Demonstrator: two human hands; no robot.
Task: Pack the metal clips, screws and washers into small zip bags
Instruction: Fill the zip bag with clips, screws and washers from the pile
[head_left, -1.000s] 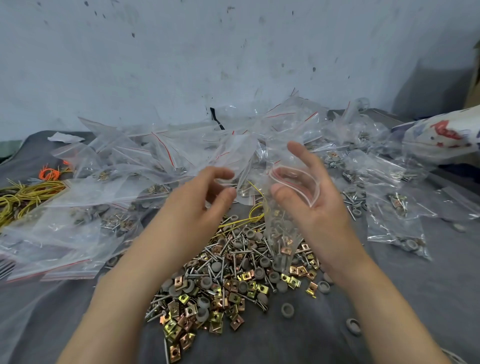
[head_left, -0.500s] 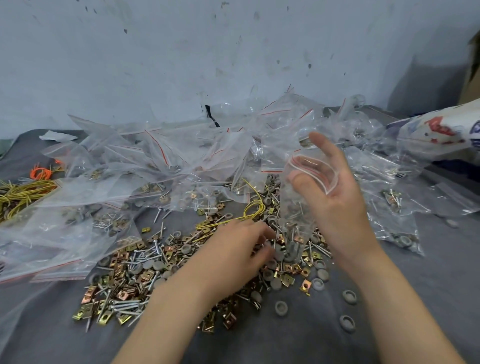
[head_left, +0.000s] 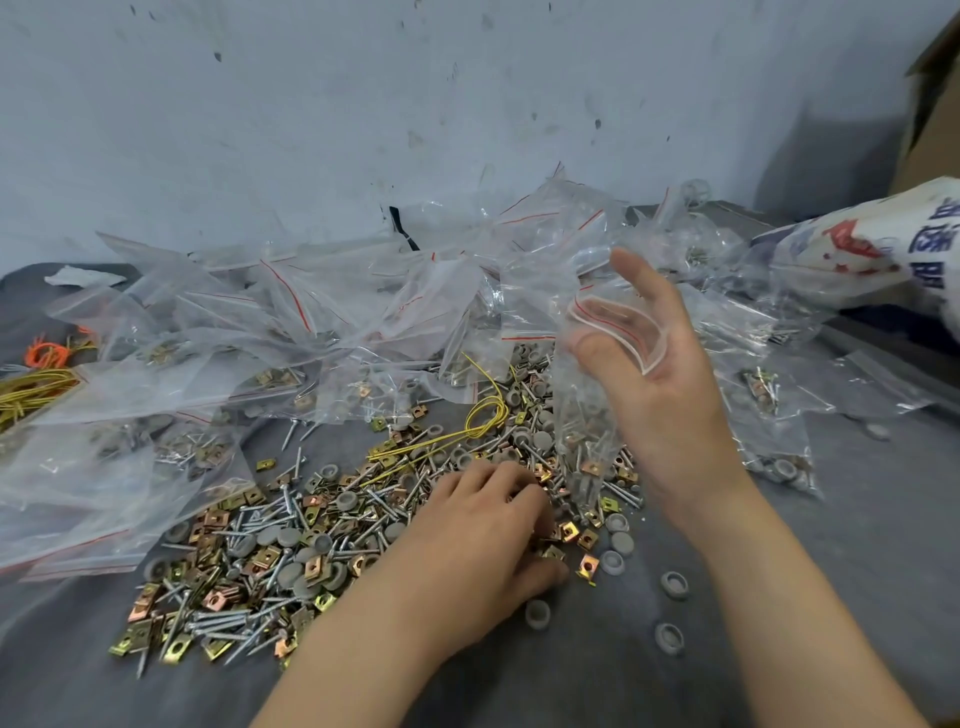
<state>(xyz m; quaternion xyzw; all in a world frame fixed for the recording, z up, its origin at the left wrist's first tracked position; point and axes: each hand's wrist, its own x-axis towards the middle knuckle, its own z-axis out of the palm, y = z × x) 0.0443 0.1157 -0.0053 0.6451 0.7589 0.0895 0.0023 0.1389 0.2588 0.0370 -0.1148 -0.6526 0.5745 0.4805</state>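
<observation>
A loose pile of brass-coloured metal clips (head_left: 587, 564), silver screws (head_left: 228, 618) and grey round washers (head_left: 672, 584) lies on the grey cloth (head_left: 857, 545) in front of me. My left hand (head_left: 483, 551) is palm down on the pile's right part, its fingers curled into the clips; what is under the fingertips is hidden. My right hand (head_left: 670, 395) is raised above the pile and holds a small clear zip bag (head_left: 587, 415) by its red-lined mouth, thumb and fingers spreading it open. A few parts sit in the bag's bottom.
A heap of clear zip bags (head_left: 311, 322), some filled, runs along the wall behind the pile. A yellow wire loop (head_left: 483, 421) lies on the parts. Yellow and orange wires (head_left: 31, 389) lie far left. A printed white sack (head_left: 872, 249) and a cardboard box (head_left: 935, 114) stand right.
My left hand dropped from beside the bag's mouth down onto the pile and curled into the clips. My right hand stayed raised with the open bag.
</observation>
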